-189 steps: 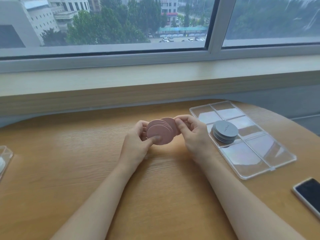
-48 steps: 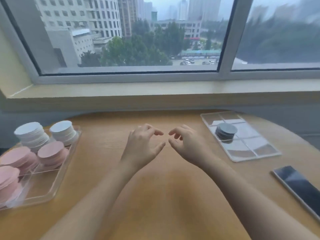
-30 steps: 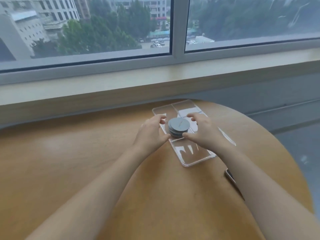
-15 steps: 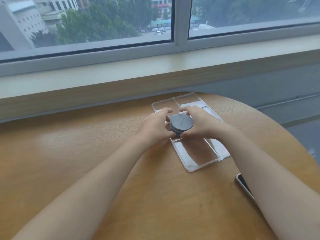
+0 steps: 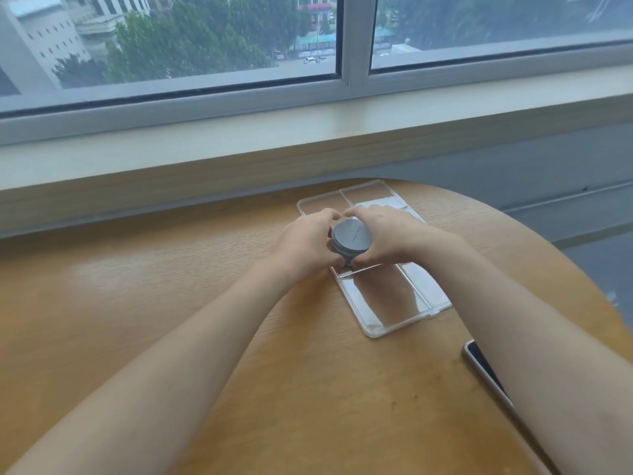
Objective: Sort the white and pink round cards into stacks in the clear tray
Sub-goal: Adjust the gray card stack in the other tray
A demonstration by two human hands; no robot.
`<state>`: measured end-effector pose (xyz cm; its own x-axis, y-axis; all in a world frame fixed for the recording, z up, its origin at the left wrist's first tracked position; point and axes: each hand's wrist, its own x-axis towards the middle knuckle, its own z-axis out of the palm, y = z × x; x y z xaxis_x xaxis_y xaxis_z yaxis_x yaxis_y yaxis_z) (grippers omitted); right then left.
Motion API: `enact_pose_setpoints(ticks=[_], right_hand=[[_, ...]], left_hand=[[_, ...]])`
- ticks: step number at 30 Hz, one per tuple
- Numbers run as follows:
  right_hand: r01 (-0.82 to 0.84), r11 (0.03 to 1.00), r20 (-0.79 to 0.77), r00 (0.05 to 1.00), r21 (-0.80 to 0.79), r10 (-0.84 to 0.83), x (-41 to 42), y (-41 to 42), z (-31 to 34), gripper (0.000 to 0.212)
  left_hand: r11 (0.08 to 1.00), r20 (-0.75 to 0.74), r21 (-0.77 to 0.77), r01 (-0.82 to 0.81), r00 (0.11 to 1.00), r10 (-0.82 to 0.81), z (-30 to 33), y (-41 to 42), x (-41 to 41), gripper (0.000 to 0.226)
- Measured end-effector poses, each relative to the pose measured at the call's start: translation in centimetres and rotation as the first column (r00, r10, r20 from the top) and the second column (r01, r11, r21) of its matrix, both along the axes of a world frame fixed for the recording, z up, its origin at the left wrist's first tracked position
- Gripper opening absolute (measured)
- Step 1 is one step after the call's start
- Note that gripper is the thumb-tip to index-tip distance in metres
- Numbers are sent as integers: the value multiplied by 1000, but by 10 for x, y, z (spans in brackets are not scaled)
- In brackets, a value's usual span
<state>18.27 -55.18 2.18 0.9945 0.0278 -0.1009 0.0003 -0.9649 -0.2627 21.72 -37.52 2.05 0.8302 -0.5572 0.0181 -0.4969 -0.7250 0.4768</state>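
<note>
Head view: left hand (image 5: 310, 240) and right hand (image 5: 380, 233) clasp the grey card stack (image 5: 351, 241) over the clear tray (image 5: 394, 310). Risk: uneven squeeze fans the cards out; no white or pink cards visible.

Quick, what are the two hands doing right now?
Left hand: holding the grey round card stack.
Right hand: holding the same stack from the other side.
</note>
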Motion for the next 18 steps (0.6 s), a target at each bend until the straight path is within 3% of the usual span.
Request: enact_pose_setpoints(ticks=[6, 13, 18], right_hand=[[-11, 997, -19, 1000, 76, 12, -2, 0, 2, 97], [-9, 998, 24, 1000, 59, 7, 0, 1, -3, 94], [-18, 999, 102, 995, 34, 14, -6, 4, -8, 91]], left_hand=[[997, 133, 74, 25, 990, -35, -2, -3, -3, 61], [999, 25, -33, -5, 1000, 6, -6, -1, -3, 62], [992, -166, -125, -28, 986, 7, -8, -2, 3, 65]])
